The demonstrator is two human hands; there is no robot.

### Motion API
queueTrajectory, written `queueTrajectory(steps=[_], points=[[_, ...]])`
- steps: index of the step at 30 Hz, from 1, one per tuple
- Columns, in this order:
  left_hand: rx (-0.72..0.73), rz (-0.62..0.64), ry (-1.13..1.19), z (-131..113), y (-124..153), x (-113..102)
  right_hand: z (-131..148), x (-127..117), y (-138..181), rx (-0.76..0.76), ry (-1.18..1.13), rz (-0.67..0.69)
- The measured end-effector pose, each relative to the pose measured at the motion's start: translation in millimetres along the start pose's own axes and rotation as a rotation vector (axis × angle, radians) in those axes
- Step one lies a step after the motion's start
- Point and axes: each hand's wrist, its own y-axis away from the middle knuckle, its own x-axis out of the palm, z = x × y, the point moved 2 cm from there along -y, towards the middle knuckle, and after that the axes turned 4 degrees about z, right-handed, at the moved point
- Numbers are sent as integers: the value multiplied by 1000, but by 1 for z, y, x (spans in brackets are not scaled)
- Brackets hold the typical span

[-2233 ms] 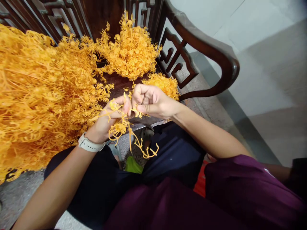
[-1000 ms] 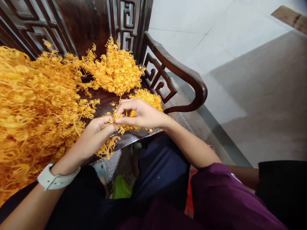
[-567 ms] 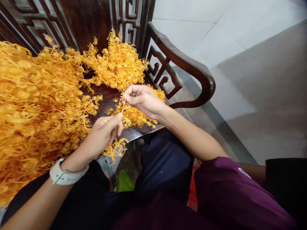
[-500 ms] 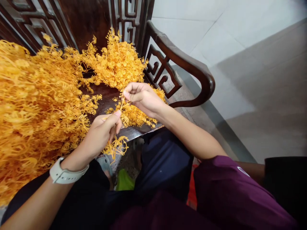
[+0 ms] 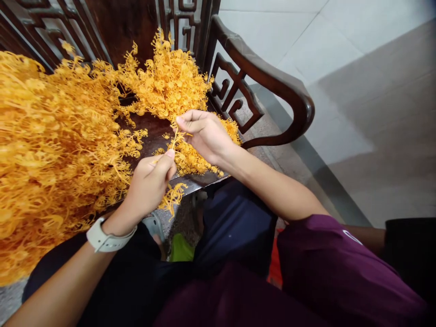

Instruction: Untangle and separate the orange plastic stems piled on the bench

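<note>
Bench (image 5: 153,129) with sprigs (image 5: 68,131), beside tiled wall (image 5: 340,50)

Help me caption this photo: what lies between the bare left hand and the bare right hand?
In the head view, a thin, orange-yellow, plastic-looking stem runs from the left hand up to the right hand.

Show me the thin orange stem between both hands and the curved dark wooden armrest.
Thin orange stem (image 5: 175,139), head view: middle of its visible length.
Curved dark wooden armrest (image 5: 265,74), head view: its upper rail.
</note>
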Motion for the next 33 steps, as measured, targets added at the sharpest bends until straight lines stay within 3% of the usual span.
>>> queueTrajectory(steps=[3, 6, 9, 12, 18, 26, 33], points=[[-18, 110, -16, 1, 20, 14, 11, -40, -22, -98, 9, -193], [-24, 200, 30, 3, 35, 24, 21, -85, -34, -137, 196, -441], [-33, 147, 116, 3, 31, 18, 24, -103, -27, -167, 453, -355], [-73, 88, 279, 1, 19, 6, 25, -100, -13, -172, 569, -215], [-126, -52, 381, 1, 10, 2, 31, -86, 0, -116, 463, -124], [-139, -139, 583, 16, -2, 8, 25, -37, 24, -66, 304, 178], [-168, -245, 712, 20, -2, 9, 22, -8, 39, -64, 198, 304]])
